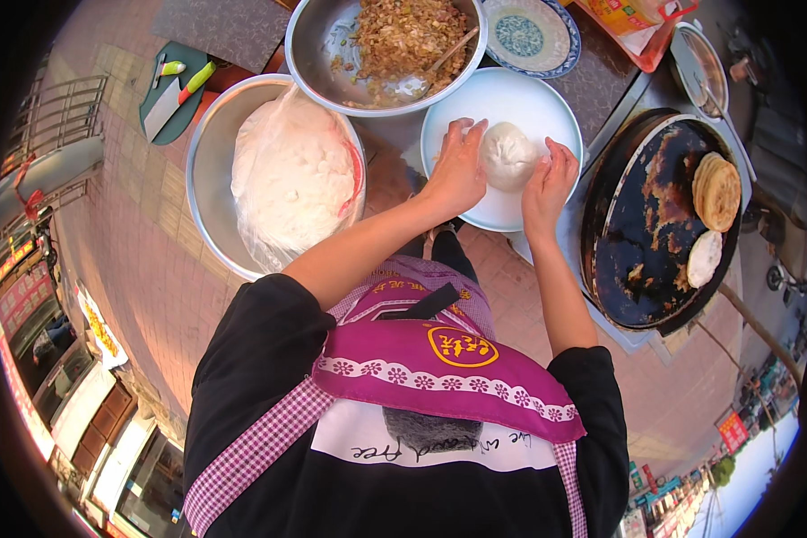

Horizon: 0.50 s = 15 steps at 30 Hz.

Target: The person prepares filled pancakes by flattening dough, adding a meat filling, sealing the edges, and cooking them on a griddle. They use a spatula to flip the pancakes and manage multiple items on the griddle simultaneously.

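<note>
A round, pleated ball of filled dough (509, 156) rests on a white plate (494, 216) in front of me. My left hand (458, 165) cups its left side with curved fingers. From the right, my right hand (550, 185) meets it, thumb and fingertips against the dough. Left of the plate stands a wide metal basin (208, 181) with a large mass of white dough (296, 181) partly under clear plastic film. Just beyond is a metal bowl (329, 47) of chopped filling (410, 33), a metal spoon (454, 50) lying in it.
A round black griddle (645, 235) at right carries stacked browned flatbreads (716, 191) and a paler one (705, 259). Behind the white plate sits a blue-patterned plate (528, 33). A cleaver (175, 101) and a peeler (168, 68) lie on a dark green board (191, 111) at far left.
</note>
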### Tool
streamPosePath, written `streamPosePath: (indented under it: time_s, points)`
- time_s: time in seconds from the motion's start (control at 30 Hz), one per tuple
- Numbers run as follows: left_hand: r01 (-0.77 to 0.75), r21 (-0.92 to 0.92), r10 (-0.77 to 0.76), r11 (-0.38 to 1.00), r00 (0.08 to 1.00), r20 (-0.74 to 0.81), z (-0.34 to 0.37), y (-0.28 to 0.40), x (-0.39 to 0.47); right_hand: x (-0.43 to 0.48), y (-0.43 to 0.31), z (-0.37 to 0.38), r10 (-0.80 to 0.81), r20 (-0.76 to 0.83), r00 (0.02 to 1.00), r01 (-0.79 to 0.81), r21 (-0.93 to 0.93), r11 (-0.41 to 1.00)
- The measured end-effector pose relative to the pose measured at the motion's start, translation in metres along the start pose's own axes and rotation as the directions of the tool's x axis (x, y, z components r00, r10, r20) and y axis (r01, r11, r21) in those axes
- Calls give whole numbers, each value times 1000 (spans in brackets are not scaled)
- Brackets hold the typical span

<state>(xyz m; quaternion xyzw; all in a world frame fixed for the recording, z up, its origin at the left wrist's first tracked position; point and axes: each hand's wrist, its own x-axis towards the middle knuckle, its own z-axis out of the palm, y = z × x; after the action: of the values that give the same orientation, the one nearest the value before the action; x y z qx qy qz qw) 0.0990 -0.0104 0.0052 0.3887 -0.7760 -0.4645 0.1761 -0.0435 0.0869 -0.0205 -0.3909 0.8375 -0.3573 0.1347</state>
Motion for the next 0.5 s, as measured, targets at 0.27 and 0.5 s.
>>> streamPosePath:
  time_s: [0.27, 0.5]
  points:
    - [266, -342, -208, 901, 958, 198, 7, 0, 0, 17, -21, 33, -462, 304, 833, 512, -110, 852]
    - [40, 30, -40, 999, 999, 3, -17, 1, -9, 25, -35, 4, -548, 445, 708, 582, 70, 810]
